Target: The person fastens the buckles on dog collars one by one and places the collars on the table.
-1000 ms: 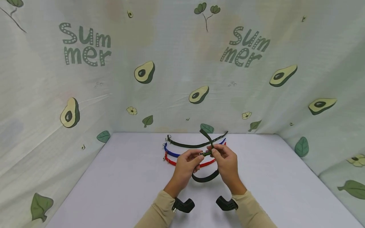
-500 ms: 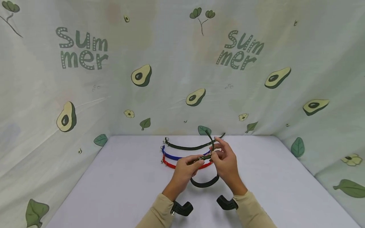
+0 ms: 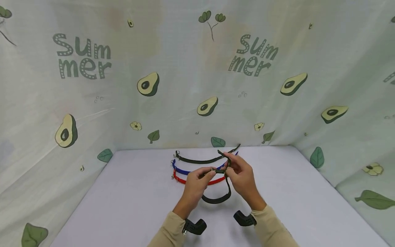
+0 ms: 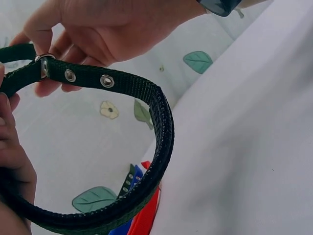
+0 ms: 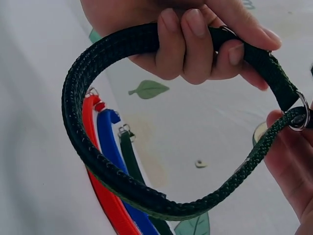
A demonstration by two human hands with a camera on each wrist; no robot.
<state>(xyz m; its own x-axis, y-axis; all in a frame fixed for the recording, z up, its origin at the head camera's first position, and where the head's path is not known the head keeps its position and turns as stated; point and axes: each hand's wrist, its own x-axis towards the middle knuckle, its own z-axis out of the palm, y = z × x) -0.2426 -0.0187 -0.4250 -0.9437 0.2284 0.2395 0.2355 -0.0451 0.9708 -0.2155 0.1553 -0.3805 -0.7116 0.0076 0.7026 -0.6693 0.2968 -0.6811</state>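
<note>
Above the white table (image 3: 123, 206), both hands hold a dark green collar (image 3: 216, 199) whose loop hangs down between them. My left hand (image 3: 211, 172) pinches the strap by its metal ring (image 5: 301, 117). My right hand (image 3: 229, 168) pinches the free strap end just right of the ring. In the left wrist view the eyelet-studded collar (image 4: 161, 127) curves from the right hand (image 4: 98, 29) down to the left hand's fingers (image 4: 12, 161). In the right wrist view the left hand (image 5: 195, 34) grips the collar (image 5: 98, 166) from above.
Three more collars lie side by side on the table behind the hands: dark green (image 3: 200, 160), blue (image 3: 182, 169) and red (image 3: 185, 179). Cloth walls printed with avocados (image 3: 148, 84) close off the back and both sides. A black camera (image 3: 194, 226) sits on each wrist.
The strap's free end stood up high above the hands a second ago; the right hand has drawn it down and it now sticks up only a little. The hanging loop is narrower.
</note>
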